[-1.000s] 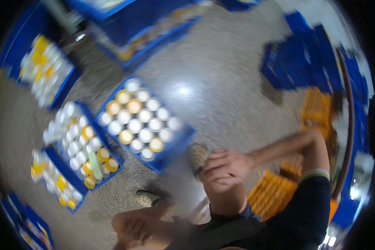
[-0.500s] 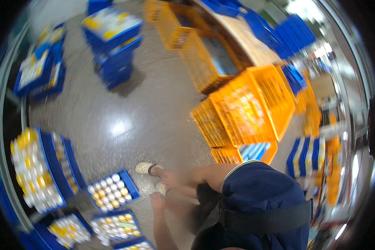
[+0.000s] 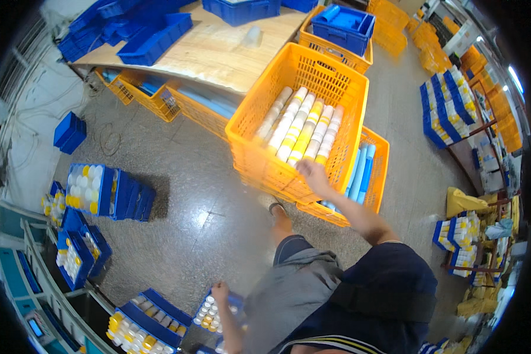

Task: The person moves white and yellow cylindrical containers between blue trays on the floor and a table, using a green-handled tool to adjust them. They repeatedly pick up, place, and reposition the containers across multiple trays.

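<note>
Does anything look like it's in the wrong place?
Maybe: a small pale thing sits loose on the wooden table, outside the blue crates there. I can't tell what it is.

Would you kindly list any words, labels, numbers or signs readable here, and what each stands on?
None can be read.
Small lit screen at lower left: too small to make out.
Orange crate and the white and yellow stacked pieces inside it: no legible lettering.

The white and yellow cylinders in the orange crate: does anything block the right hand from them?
Nothing visible does: the right hand is at the near rim of the open orange crate, beside the cylinders; contact is unclear.
</note>
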`<state>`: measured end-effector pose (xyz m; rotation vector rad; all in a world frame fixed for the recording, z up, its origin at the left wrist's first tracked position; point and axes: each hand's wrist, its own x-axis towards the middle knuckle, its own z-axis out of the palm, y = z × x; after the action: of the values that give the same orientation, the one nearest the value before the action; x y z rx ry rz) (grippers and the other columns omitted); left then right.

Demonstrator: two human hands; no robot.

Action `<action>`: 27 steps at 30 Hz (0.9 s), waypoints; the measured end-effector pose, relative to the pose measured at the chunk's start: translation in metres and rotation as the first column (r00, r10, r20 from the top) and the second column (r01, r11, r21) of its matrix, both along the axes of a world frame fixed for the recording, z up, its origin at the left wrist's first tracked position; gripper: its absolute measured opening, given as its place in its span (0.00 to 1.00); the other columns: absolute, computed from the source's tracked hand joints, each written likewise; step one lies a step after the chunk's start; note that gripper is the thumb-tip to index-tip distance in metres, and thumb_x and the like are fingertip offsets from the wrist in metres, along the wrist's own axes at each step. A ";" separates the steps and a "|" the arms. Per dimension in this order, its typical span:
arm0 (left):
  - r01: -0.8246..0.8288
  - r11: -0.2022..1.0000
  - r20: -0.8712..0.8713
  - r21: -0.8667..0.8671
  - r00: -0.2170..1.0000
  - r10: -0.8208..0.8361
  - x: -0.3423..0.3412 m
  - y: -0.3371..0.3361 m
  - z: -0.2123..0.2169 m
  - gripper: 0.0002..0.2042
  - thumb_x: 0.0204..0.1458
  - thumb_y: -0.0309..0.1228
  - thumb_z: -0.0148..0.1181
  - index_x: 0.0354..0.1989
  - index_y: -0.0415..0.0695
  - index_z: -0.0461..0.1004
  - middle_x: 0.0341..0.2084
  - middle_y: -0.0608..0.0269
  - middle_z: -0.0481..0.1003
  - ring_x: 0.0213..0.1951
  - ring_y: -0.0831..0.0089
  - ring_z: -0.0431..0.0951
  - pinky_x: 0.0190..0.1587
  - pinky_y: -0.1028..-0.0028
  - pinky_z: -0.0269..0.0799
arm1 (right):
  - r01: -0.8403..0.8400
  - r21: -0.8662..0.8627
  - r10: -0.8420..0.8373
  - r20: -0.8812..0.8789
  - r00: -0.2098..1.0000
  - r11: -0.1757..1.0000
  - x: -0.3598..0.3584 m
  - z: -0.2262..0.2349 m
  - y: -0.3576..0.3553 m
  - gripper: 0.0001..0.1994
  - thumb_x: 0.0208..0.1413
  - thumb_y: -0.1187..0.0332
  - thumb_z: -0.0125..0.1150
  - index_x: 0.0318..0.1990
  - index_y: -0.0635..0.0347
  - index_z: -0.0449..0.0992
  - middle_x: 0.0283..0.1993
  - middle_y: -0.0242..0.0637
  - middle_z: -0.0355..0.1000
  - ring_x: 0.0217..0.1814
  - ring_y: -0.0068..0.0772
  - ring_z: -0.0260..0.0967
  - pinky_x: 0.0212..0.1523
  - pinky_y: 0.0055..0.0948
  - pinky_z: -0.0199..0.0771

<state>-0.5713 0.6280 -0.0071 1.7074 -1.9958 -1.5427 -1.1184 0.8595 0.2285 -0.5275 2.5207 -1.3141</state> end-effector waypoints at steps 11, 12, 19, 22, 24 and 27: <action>0.161 0.986 0.073 -0.031 0.985 -0.159 -0.279 0.024 0.131 0.12 0.58 0.30 0.58 0.44 0.35 0.77 0.37 0.51 0.80 0.38 0.68 0.80 0.43 0.71 0.74 | 0.013 -0.008 -0.015 -0.516 0.856 1.000 -0.414 0.013 -0.221 0.29 0.54 0.65 0.64 0.63 0.56 0.63 0.60 0.55 0.61 0.60 0.57 0.63 0.58 0.45 0.67; 0.090 0.991 -0.015 -0.103 0.996 -0.092 -0.306 0.016 0.166 0.11 0.57 0.30 0.57 0.43 0.36 0.77 0.37 0.48 0.80 0.38 0.65 0.80 0.43 0.69 0.74 | 0.016 -0.007 -0.017 -0.591 0.806 1.000 -0.444 0.021 -0.252 0.33 0.53 0.64 0.65 0.67 0.52 0.60 0.65 0.58 0.57 0.63 0.60 0.60 0.61 0.46 0.66; -0.070 0.965 -0.056 -0.254 0.997 0.058 -0.488 -0.073 0.282 0.14 0.57 0.27 0.59 0.50 0.35 0.75 0.41 0.47 0.79 0.43 0.60 0.80 0.48 0.66 0.75 | 0.022 0.196 0.103 -0.602 0.792 0.980 -0.546 0.020 -0.345 0.36 0.48 0.76 0.59 0.68 0.52 0.60 0.68 0.58 0.56 0.65 0.63 0.60 0.64 0.49 0.64; 0.135 0.905 -0.043 -0.403 0.985 -0.166 -0.552 -0.095 0.311 0.24 0.54 0.22 0.60 0.61 0.39 0.68 0.57 0.46 0.71 0.57 0.58 0.74 0.56 0.64 0.72 | -0.363 -0.243 0.189 -0.533 0.825 0.899 -0.468 0.030 -0.339 0.30 0.51 0.87 0.45 0.64 0.64 0.64 0.65 0.52 0.63 0.67 0.52 0.60 0.67 0.39 0.61; 0.078 0.870 -0.251 -0.487 0.942 -0.225 -0.581 -0.090 0.327 0.30 0.52 0.19 0.57 0.67 0.41 0.61 0.63 0.47 0.65 0.63 0.57 0.68 0.62 0.61 0.67 | -0.529 -0.312 0.446 -0.299 0.843 0.789 -0.367 0.045 -0.321 0.28 0.53 0.86 0.43 0.64 0.64 0.65 0.67 0.51 0.61 0.70 0.49 0.58 0.71 0.40 0.55; -0.162 0.884 -0.404 -0.438 0.914 -0.032 -0.584 -0.083 0.347 0.36 0.47 0.22 0.56 0.69 0.42 0.57 0.63 0.46 0.65 0.66 0.51 0.61 0.68 0.60 0.56 | -0.801 -0.234 0.758 -0.260 0.598 0.552 -0.213 0.072 -0.293 0.32 0.43 0.84 0.41 0.63 0.66 0.66 0.68 0.52 0.60 0.72 0.51 0.55 0.74 0.43 0.48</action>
<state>-1.1558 0.5447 0.3396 1.1493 -1.8639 -1.1428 -1.3313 0.5665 0.3009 -1.6354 1.6918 -1.3035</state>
